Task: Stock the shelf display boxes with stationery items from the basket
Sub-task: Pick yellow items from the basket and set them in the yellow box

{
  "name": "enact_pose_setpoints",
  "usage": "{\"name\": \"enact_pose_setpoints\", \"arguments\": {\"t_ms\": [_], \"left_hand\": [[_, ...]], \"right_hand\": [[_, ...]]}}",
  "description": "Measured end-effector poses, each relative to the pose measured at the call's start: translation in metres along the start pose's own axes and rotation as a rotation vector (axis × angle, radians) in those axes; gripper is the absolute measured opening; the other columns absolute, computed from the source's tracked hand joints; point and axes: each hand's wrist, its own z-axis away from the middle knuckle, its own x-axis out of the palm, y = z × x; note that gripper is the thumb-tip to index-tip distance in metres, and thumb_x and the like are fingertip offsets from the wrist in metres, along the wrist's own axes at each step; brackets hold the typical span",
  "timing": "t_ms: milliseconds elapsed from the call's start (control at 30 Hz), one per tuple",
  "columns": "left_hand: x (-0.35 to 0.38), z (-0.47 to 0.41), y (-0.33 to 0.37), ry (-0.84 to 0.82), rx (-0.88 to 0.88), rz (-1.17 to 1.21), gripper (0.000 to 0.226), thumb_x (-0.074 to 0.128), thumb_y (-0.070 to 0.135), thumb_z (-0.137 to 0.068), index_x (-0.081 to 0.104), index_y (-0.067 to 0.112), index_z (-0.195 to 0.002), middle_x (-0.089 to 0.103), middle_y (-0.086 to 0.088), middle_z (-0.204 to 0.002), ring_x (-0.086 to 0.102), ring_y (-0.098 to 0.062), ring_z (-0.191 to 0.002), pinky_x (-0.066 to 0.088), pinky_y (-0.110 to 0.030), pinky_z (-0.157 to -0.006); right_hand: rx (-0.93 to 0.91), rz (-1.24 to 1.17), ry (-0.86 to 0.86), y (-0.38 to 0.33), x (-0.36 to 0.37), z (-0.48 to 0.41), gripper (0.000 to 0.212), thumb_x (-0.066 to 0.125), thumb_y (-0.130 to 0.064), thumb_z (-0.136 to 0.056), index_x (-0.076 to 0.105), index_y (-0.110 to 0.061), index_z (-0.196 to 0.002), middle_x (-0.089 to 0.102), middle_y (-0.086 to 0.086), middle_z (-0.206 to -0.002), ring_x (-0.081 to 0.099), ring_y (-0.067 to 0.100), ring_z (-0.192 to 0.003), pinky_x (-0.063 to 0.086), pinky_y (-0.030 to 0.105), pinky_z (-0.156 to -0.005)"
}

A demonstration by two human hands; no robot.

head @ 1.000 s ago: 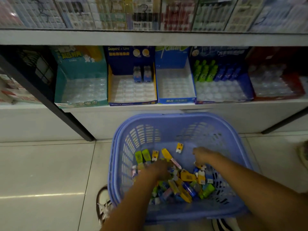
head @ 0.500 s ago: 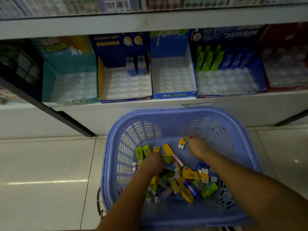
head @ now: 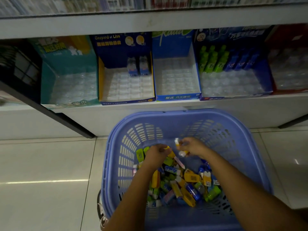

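I see the white shelf [head: 166,112] running across the top, and on the floor just below it the blue basket [head: 141,135]. A row of display boxes [head: 176,97] lines the shelf, green pieces [head: 211,59] standing in one. The stationery items [head: 188,185] lie heaped in the basket. The left hand [head: 157,155] grips a yellow piece [head: 167,148]. The right hand [head: 194,146] pinches small white-and-yellow pieces [head: 177,142].

Display boxes [head: 176,97] line the shelf [head: 166,106]; the basket [head: 183,114] sits on the floor [head: 46,172].
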Motion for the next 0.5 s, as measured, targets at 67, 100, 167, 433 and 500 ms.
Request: {"name": "enact_pose_setpoints", "arguments": {"t_ms": [67,100,167,433,500], "left_hand": [[0.001,0.000,0.009,-0.018,-0.044,0.281,0.038,0.061,0.040,-0.089,0.063,0.014,-0.116,0.066,-0.015,-0.102,0.061,-0.019,-0.081,0.048,-0.025,-0.063],[0.000,0.001,0.014,-0.008,-0.043,0.389,0.031,0.062,0.041,-0.088,0.066,0.016,-0.107,0.067,-0.012,-0.093,0.062,-0.017,-0.076,0.051,-0.026,-0.063],[-0.005,0.004,0.025,0.034,-0.023,0.536,0.021,0.061,0.035,-0.090,0.068,0.015,-0.093,0.069,-0.004,-0.081,0.068,-0.013,-0.070,0.055,-0.024,-0.062],[-0.069,0.040,0.082,0.155,0.152,0.771,0.024,0.051,0.021,-0.097,0.065,0.002,-0.097,0.068,-0.014,-0.085,0.068,-0.023,-0.079,0.059,-0.030,-0.073],[-0.087,0.052,0.097,0.197,0.221,0.800,0.021,0.051,0.021,-0.097,0.065,0.007,-0.090,0.068,-0.010,-0.081,0.068,-0.020,-0.072,0.058,-0.026,-0.068]], "right_hand": [[-0.100,-0.127,-0.033,-0.020,0.000,0.016,0.020,0.071,-0.019,-0.083,0.063,-0.008,-0.099,0.061,0.006,-0.080,0.061,0.016,-0.071,0.052,0.023,-0.052],[-0.159,-0.136,-0.043,-0.031,0.001,0.023,0.023,0.069,-0.013,-0.084,0.063,-0.005,-0.105,0.063,0.013,-0.085,0.062,0.018,-0.073,0.054,0.024,-0.053],[-0.272,-0.064,-0.026,-0.054,0.000,0.039,0.027,0.069,-0.007,-0.083,0.060,-0.002,-0.109,0.063,0.026,-0.096,0.062,0.025,-0.079,0.054,0.029,-0.057],[-0.386,-0.519,0.105,-0.119,-0.016,0.089,0.032,0.076,-0.003,-0.071,0.064,-0.005,-0.101,0.072,-0.001,-0.086,0.067,0.014,-0.082,0.055,0.019,-0.072],[-0.468,-0.761,0.040,-0.133,-0.017,0.100,0.023,0.064,-0.001,-0.081,0.064,-0.002,-0.104,0.074,-0.002,-0.083,0.069,0.010,-0.080,0.054,0.016,-0.070]]}}
